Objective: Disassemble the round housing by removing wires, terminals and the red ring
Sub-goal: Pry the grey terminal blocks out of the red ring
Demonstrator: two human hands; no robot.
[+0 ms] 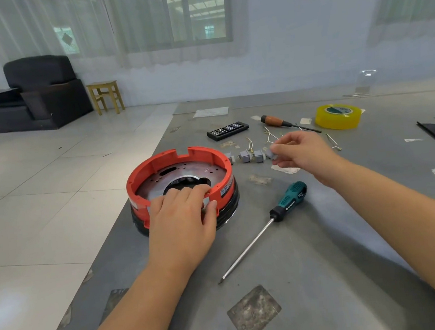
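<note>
Nearest, the left hand (183, 216) rests on the near rim of the red ring (142, 172), fingers curled over it and thumb against its outer wall; the round housing (229, 206) sits at the grey table's (316, 275) left edge. Right of it lies a green-handled screwdriver (290, 201). Farther back, the right hand (301, 153) pinches what seems a small grey terminal (269, 153), beside a row of terminals (246, 156) and loose wires (269, 135).

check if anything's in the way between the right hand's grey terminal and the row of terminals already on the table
Nothing visible is. The right hand pinches a grey terminal just right of the row of terminals, with only bare table beneath. The loose wires lie behind, clear of it.
</note>
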